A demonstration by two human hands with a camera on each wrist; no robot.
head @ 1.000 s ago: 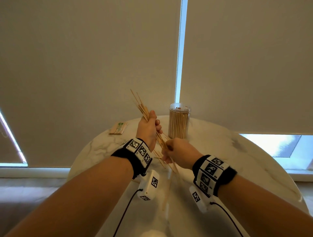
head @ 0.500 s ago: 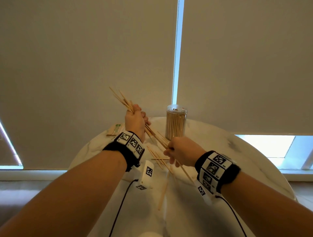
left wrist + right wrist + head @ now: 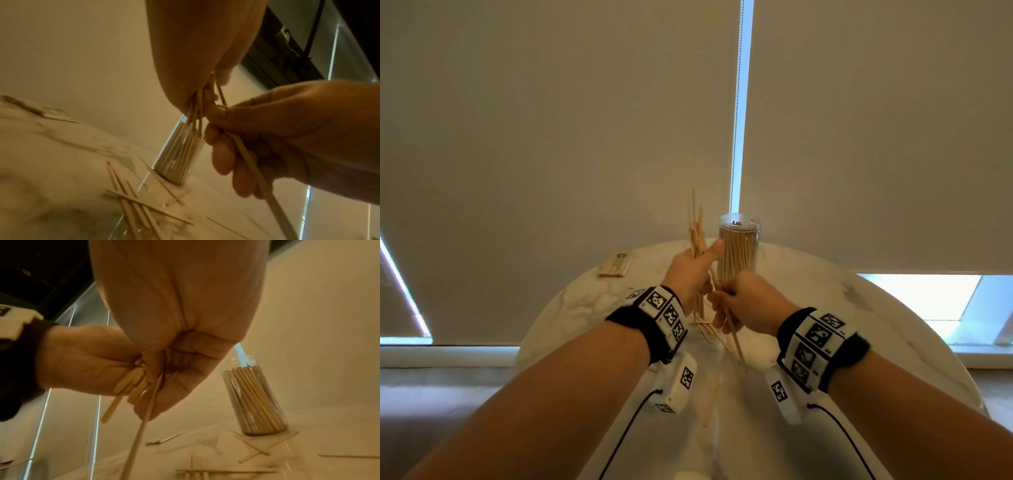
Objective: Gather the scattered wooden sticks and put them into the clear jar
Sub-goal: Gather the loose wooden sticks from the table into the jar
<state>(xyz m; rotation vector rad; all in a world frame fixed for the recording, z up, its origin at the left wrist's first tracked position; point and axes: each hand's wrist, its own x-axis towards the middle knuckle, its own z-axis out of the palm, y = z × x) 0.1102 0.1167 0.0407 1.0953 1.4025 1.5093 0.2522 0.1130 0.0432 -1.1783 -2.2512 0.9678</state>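
I stand over a round white marble table [image 3: 859, 308] set close against pale roller blinds [image 3: 551, 137], with a bright strip of daylight between the two blinds and more light below their lower edges. The clear jar [image 3: 739, 246] stands upright toward the far side of the table, lid off and already packed with wooden sticks. A small paper-wrapped packet [image 3: 617, 264] lies off to the left near the table's far edge, well apart from the jar. My left hand [image 3: 693, 274] is raised just left of the jar, its fingers [image 3: 86, 360] curled round a bundle of sticks [image 3: 697, 236] that stands nearly upright, the tops rising above the jar's rim and the lower ends hanging out below my palm. My right hand [image 3: 748, 301] sits right beside the left, in front of the jar, its fingers [image 3: 222, 155] curled and pinching a single stick [image 3: 734, 337] that slants down toward me; its upper end seems to meet the bundle, though the blur makes that hard to confirm. On the table under my hands more loose sticks [image 3: 139, 206] lie crossed in a small heap near the jar's base, and one further stick [image 3: 711, 401] lies alone closer to me.
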